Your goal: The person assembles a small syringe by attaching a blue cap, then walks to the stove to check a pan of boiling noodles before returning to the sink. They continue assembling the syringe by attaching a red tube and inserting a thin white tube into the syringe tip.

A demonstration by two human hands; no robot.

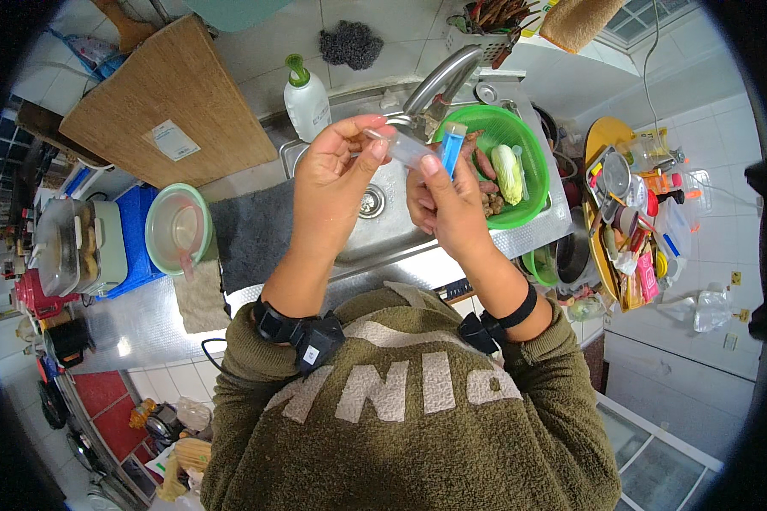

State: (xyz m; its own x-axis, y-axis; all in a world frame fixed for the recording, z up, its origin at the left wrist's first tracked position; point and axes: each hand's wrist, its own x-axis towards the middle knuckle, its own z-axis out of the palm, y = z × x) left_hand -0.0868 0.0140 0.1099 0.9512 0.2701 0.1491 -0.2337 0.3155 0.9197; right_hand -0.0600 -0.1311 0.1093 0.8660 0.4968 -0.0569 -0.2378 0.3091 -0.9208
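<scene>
My left hand (337, 175) is raised over the sink (375, 234), thumb and fingertips pinching the end of a translucent, flat plastic piece (411, 152). The other end of that piece reaches to my right hand (447, 200). In my right hand, between thumb and curled fingers, stands a narrow blue tool (452, 153) with a pale tip; its exact kind I cannot make out. Behind my right hand sits a green basket (533, 140) holding a small pale-green cabbage (509, 175) and several reddish-brown roots (484, 164).
A curved faucet (441, 81) rises behind the sink, beside a white pump bottle (305, 104). To the left are a wooden board (170, 102), a pale green basin (181, 189) and a dark mat (251, 232). Cluttered utensils fill a yellow tray (605, 251) on the right.
</scene>
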